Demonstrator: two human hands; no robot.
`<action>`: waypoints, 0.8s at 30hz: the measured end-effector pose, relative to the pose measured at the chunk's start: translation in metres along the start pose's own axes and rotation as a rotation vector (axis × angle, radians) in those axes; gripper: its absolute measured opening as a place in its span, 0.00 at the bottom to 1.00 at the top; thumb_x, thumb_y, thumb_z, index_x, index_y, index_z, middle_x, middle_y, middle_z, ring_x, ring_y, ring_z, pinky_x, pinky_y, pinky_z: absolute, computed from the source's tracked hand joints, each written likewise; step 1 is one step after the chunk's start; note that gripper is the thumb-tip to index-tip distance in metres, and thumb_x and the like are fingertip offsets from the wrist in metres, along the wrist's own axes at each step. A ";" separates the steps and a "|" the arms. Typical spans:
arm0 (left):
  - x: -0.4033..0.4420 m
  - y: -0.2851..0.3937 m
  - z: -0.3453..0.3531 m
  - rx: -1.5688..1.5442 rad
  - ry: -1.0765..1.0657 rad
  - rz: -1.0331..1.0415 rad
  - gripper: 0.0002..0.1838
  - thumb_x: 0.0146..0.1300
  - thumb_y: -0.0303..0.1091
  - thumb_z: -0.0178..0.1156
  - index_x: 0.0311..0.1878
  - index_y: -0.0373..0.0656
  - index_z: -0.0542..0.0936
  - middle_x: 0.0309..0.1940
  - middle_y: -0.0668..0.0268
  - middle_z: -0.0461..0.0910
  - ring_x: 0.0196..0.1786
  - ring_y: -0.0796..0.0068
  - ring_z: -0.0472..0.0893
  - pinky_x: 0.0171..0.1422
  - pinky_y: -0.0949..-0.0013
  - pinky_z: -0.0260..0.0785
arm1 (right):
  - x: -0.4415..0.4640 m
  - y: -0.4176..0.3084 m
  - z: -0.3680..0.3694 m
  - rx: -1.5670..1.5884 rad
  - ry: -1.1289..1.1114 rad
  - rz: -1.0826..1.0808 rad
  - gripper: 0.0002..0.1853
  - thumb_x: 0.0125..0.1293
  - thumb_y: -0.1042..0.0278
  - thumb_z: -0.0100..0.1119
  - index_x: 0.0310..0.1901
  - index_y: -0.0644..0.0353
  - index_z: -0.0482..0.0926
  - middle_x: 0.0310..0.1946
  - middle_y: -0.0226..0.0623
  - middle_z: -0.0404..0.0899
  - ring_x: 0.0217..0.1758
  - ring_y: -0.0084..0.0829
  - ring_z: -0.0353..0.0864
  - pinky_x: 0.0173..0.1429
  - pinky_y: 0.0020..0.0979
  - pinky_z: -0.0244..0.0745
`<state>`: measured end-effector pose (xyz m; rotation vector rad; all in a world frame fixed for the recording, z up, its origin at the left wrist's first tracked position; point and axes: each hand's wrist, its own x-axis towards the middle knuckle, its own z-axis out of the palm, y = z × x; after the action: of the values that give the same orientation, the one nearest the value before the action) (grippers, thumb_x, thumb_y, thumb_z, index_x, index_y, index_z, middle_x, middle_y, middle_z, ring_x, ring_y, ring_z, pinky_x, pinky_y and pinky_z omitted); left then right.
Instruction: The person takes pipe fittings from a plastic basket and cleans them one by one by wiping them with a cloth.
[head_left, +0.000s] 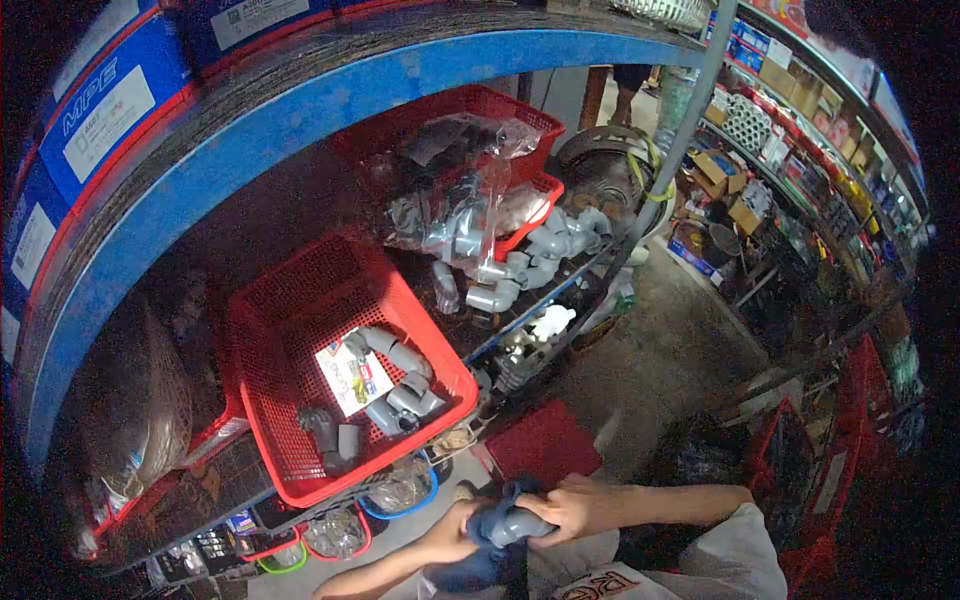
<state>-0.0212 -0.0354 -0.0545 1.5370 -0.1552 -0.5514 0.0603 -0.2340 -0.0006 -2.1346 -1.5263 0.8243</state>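
At the bottom middle, my left hand is closed on a dark blue cloth wrapped partly around a grey pipe elbow. My right hand grips the other side of the same elbow. Up and to the left, a red plastic basket holds several grey pipe fittings and a printed card. More grey elbows lie on the shelf behind the basket, next to clear plastic bags.
A blue shelf beam curves overhead with MPE boxes above it. A metal post stands right of centre. Small baskets hang below the shelf edge. Stocked shelves line the right; a person's legs show far back.
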 end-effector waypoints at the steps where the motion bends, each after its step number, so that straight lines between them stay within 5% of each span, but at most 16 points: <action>1: 0.002 -0.009 -0.003 -0.177 -0.001 -0.077 0.20 0.45 0.30 0.56 0.44 0.37 0.68 0.36 0.62 0.71 0.39 0.71 0.71 0.42 0.70 0.63 | 0.001 0.005 0.000 -0.001 -0.002 -0.003 0.28 0.48 0.54 0.51 0.47 0.64 0.59 0.12 0.43 0.69 0.16 0.44 0.71 0.22 0.41 0.67; 3: 0.008 -0.019 -0.008 -0.510 0.016 -0.188 0.26 0.47 0.37 0.59 0.50 0.37 0.64 0.43 0.65 0.70 0.44 0.75 0.69 0.50 0.70 0.61 | 0.005 0.012 -0.003 -0.071 0.142 -0.038 0.27 0.49 0.50 0.51 0.46 0.60 0.60 0.15 0.42 0.71 0.15 0.43 0.71 0.19 0.38 0.66; 5: 0.008 -0.017 -0.013 -0.576 0.035 -0.172 0.22 0.50 0.33 0.57 0.48 0.37 0.66 0.41 0.64 0.70 0.43 0.75 0.70 0.48 0.71 0.63 | 0.011 0.013 -0.015 0.102 0.189 0.075 0.25 0.47 0.56 0.56 0.44 0.61 0.63 0.22 0.42 0.73 0.24 0.40 0.75 0.28 0.32 0.69; 6: 0.006 0.000 -0.011 -0.402 0.143 -0.209 0.17 0.52 0.29 0.53 0.46 0.37 0.68 0.41 0.65 0.71 0.42 0.75 0.70 0.45 0.72 0.64 | 0.011 0.008 -0.018 0.217 0.316 0.070 0.26 0.47 0.57 0.57 0.44 0.64 0.63 0.21 0.44 0.73 0.23 0.38 0.75 0.28 0.33 0.69; 9: -0.003 0.012 -0.012 -0.113 0.348 0.318 0.16 0.48 0.23 0.52 0.43 0.35 0.69 0.38 0.67 0.72 0.40 0.80 0.70 0.45 0.76 0.62 | 0.015 0.009 -0.017 0.619 0.382 0.020 0.24 0.49 0.63 0.56 0.43 0.69 0.62 0.22 0.44 0.73 0.23 0.30 0.75 0.30 0.30 0.69; 12: -0.013 0.037 -0.016 0.150 0.414 0.477 0.14 0.39 0.26 0.60 0.33 0.33 0.73 0.38 0.57 0.73 0.41 0.66 0.73 0.46 0.70 0.63 | 0.016 0.001 -0.017 1.395 0.207 0.136 0.16 0.51 0.71 0.52 0.42 0.65 0.64 0.23 0.37 0.72 0.21 0.27 0.74 0.26 0.27 0.69; 16: -0.012 0.053 -0.001 0.458 0.561 0.535 0.14 0.32 0.28 0.61 0.28 0.36 0.74 0.35 0.56 0.71 0.35 0.60 0.71 0.40 0.66 0.63 | 0.017 -0.015 0.006 1.793 0.289 0.295 0.17 0.48 0.73 0.53 0.42 0.62 0.64 0.24 0.37 0.70 0.19 0.27 0.71 0.20 0.28 0.69; 21: -0.002 0.053 0.011 0.759 0.724 0.517 0.15 0.29 0.28 0.61 0.26 0.36 0.75 0.39 0.55 0.67 0.37 0.58 0.68 0.39 0.65 0.62 | 0.015 -0.004 0.025 1.626 0.328 0.336 0.18 0.49 0.72 0.53 0.43 0.62 0.64 0.28 0.34 0.69 0.24 0.25 0.71 0.21 0.26 0.70; 23: 0.004 0.045 0.009 0.671 0.727 0.475 0.13 0.29 0.26 0.61 0.25 0.36 0.75 0.41 0.55 0.66 0.39 0.58 0.68 0.42 0.65 0.61 | 0.010 -0.014 0.009 1.457 0.270 0.175 0.20 0.49 0.72 0.53 0.46 0.63 0.62 0.29 0.35 0.70 0.26 0.27 0.72 0.26 0.27 0.70; 24: 0.009 0.040 0.009 0.457 0.675 0.508 0.13 0.30 0.25 0.61 0.26 0.35 0.75 0.42 0.55 0.66 0.41 0.59 0.68 0.45 0.65 0.60 | 0.015 -0.005 0.018 1.107 0.383 -0.008 0.25 0.48 0.71 0.54 0.48 0.64 0.59 0.29 0.40 0.72 0.29 0.32 0.74 0.30 0.30 0.70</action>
<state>-0.0073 -0.0500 -0.0171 1.9532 -0.1465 0.4437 0.0487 -0.2182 -0.0146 -1.3220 -0.6061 0.8856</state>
